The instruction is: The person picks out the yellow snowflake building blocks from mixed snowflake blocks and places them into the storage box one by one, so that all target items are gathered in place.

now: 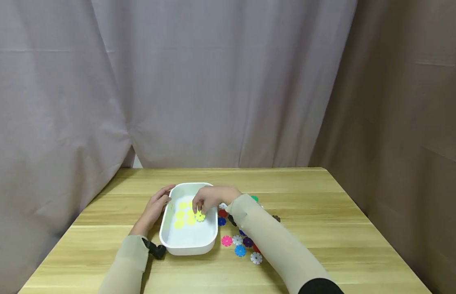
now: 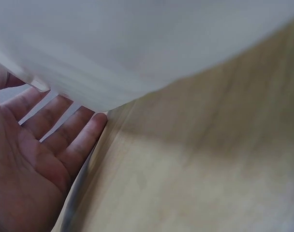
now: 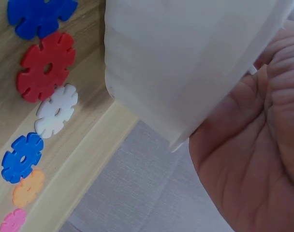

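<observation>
A white plastic tub (image 1: 189, 239) stands on the table with several yellow notched plastic discs (image 1: 179, 224) on its floor. My right hand (image 1: 212, 197) reaches over its right wall and pinches a yellow notched disc (image 1: 200, 217) at the fingertips, low inside. In the right wrist view the tub wall (image 3: 161, 63) hides those fingertips and the disc; only part of the palm shows. My left hand (image 1: 156, 206) lies along the tub's left side, and in the left wrist view its nearly straight fingers (image 2: 57, 116) touch the outer wall.
Right of the tub, partly under my right forearm, lie loose notched discs in mixed colours, among them a pink disc (image 1: 226, 241), a light blue disc (image 1: 240, 250) and a white disc (image 1: 256, 258). Grey curtains (image 1: 220, 81) hang behind the wooden table (image 1: 345, 253).
</observation>
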Demonstrator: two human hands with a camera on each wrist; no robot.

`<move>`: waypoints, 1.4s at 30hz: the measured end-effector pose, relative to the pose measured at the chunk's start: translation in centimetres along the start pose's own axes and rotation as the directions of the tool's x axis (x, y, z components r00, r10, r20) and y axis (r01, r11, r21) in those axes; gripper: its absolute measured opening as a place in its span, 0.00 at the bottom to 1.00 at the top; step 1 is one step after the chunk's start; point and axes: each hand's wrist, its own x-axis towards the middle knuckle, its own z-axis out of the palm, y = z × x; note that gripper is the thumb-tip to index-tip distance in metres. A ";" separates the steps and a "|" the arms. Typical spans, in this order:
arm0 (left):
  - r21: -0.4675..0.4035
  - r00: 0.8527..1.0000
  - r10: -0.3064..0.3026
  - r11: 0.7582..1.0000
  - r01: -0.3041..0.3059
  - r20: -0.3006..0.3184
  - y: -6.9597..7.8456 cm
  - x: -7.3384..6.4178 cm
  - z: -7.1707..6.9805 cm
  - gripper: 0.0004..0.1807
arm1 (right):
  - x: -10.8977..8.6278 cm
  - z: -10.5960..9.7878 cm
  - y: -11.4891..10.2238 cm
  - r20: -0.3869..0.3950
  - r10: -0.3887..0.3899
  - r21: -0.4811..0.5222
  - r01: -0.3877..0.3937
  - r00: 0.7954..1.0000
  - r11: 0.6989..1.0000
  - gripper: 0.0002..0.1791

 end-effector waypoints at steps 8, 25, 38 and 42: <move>-0.026 1.000 0.016 1.000 -0.016 0.020 -0.1 0.1 0.3 0.28 | -0.1 0.5 0.2 -0.028 0.025 -0.036 -0.026 0.999 0.999 0.12; -0.034 1.000 -0.001 0.999 0.002 0.026 -0.7 -0.1 0.6 0.28 | 0.1 1.6 1.0 -0.069 -0.036 -0.064 0.032 0.997 0.997 0.12; -0.047 0.999 -0.013 0.999 0.014 0.032 -0.5 0.0 0.6 0.28 | -0.1 1.4 1.1 -0.085 -0.051 -0.046 0.047 0.995 0.998 0.08; -0.048 0.999 -0.013 0.999 0.014 0.034 -0.6 -0.1 0.6 0.28 | -0.1 1.5 1.0 -0.095 -0.050 -0.008 0.049 0.994 0.999 0.06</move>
